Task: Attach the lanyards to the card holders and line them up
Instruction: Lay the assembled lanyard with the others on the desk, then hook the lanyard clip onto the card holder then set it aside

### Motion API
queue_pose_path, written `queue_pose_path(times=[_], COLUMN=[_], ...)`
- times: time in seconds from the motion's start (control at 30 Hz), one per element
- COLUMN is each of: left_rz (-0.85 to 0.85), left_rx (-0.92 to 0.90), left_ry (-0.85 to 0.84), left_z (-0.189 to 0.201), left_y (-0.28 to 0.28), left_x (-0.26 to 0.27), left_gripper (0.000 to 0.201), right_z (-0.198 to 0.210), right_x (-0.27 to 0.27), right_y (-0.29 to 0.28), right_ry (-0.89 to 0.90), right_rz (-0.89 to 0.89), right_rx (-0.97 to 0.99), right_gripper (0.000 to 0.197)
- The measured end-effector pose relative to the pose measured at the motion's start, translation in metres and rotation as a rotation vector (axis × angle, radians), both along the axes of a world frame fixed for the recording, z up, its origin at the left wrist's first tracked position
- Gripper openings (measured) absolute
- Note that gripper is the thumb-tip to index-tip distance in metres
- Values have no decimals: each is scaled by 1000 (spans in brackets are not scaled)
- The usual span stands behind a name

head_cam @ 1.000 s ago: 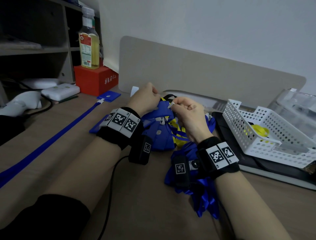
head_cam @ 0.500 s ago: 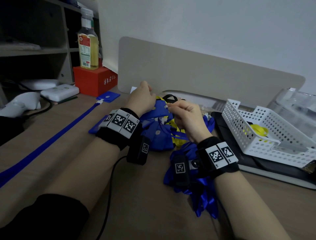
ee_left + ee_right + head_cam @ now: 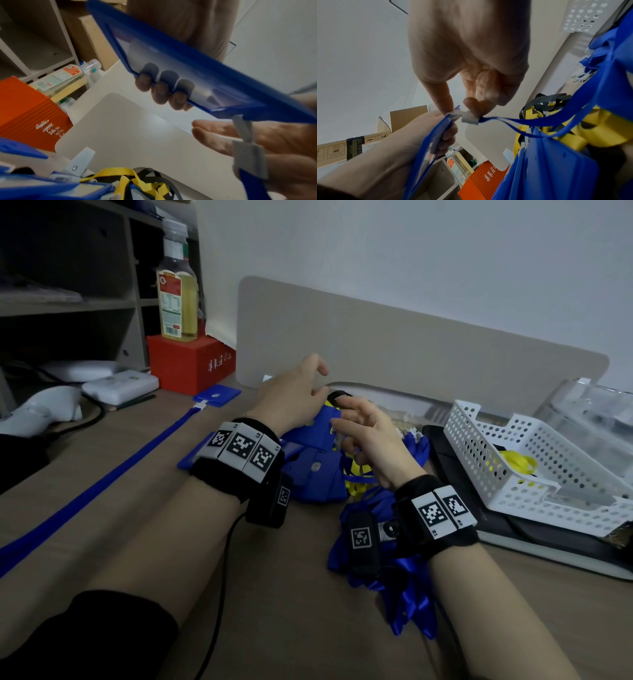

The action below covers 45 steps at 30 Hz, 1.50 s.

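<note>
Card holder: flat blue plastic card holder (image 3: 180, 70) with a clear window, raised over the desk, gripped edge-on by the left hand (image 3: 291, 398), fingertips (image 3: 159, 93) curled round its lower rim.
Clip: white plastic lanyard clip (image 3: 468, 117) at the holder's corner, pinched by the right hand (image 3: 370, 440).
Lanyard: blue ribbon lanyard (image 3: 530, 121) trailing from the clip to the heap.
</note>
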<state>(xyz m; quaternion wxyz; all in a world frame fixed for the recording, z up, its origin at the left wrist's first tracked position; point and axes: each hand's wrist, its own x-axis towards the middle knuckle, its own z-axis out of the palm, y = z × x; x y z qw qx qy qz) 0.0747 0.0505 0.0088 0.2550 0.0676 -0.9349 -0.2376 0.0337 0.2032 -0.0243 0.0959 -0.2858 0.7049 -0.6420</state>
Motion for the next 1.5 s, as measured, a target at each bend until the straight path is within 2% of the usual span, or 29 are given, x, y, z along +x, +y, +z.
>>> queue_pose_path(times=[0.13,0.3,0.4,0.47,0.53,0.6,0.67,0.73,0.8,0.9,1.0,1.07,1.13,1.27,1.37,1.5], left_rz=[-109,-242,-94,56,158,193,151,97,65,-26,-270,-434,-532,-564,-530,-631], left_rx=[-141,-128,-121,-113,-78,31,194,297,319,347,440,526,532,583,593,724], left_ry=[-7,24,261,444,513,432,333,368,339,73,-108,-122,-134,-193,-212,-215], left_z=[1,1,0,1,2,3,1,-2,-4,-7,-7,-6,-7,-9,-9,-2], left_y=[-1,5,3,1,-1,-2,0,3,6,13,29,42,49,42,36,31], left_x=[3,3,-1,-1,-1,-3,-6,-7,-7,-7,0,6,9,8,5,9], left_gripper=[26,29,30,21,13,19,40,53,60,72,57,36,27,11,20,23], right_z=[-1,-1,-1,-1,-1,0,1,4,8,11,11,12,14,25,35,47], right_x=[0,3,3,-1,-3,-5,-5,-5,-6,-10,-11,-14,-15,-16,-18,-23], right_y=[2,0,0,0,1,2,3,4,6,10,9,8,9,17,26,26], right_ry=[44,3,-18,-72,-151,-225,-279,-326,-388,-444,-486,-518,-538,-527,-487,-500], right_rz=[129,229,165,61,-28,-77,-84,-49,-9,27,36,24,6,-82,-170,-238], right_rx=[162,174,137,87,13,-70,-148,-212,-299,-407,-468,-499,-529,-532,-511,-566], right_gripper=[18,27,17,19,25,27,23,15,13,10,10,14,16,19,17,11])
